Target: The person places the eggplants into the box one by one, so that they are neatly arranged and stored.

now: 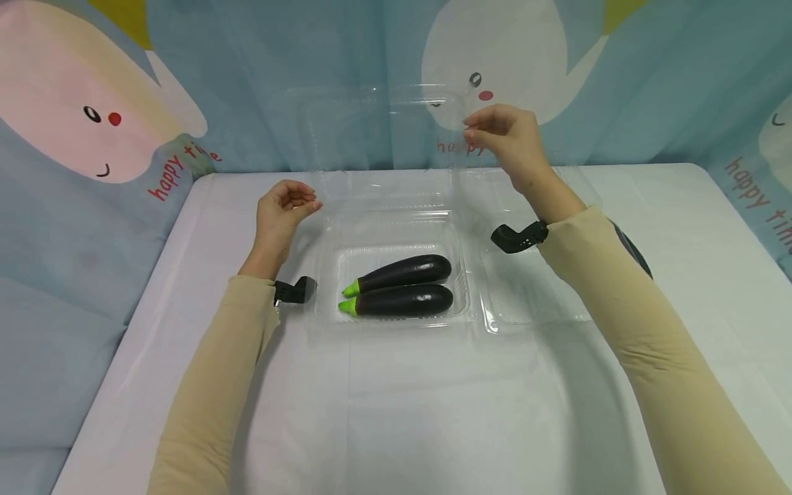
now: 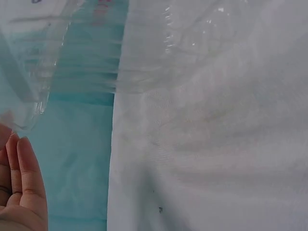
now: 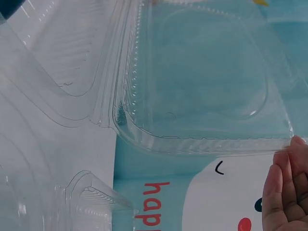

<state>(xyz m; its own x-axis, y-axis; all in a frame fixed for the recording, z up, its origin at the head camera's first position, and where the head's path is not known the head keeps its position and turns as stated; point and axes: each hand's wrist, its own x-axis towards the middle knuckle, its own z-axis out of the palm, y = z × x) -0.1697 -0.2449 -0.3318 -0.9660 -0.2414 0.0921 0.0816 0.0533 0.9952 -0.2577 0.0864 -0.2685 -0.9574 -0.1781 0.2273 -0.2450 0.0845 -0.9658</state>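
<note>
Two dark eggplants with green stem ends, an upper eggplant (image 1: 405, 271) and a lower eggplant (image 1: 405, 301), lie side by side in a clear plastic container (image 1: 458, 313). Its clear lid (image 1: 383, 144) stands raised at the back, above the hinge. My right hand (image 1: 504, 137) pinches the lid's right edge between thumb and fingers; the right wrist view shows these fingers (image 3: 284, 185) at the lid's corner. Near the lid's left side, my left hand (image 1: 281, 216) has loosely curled fingers. Whether it touches the plastic is unclear.
A second clear container (image 1: 532, 302) stands open to the right, partly under my right forearm. Part of a black round-edged object (image 1: 632, 251) shows behind the right sleeve. The white-covered table (image 1: 402, 412) meets a blue cartoon curtain (image 1: 260, 82) at the back.
</note>
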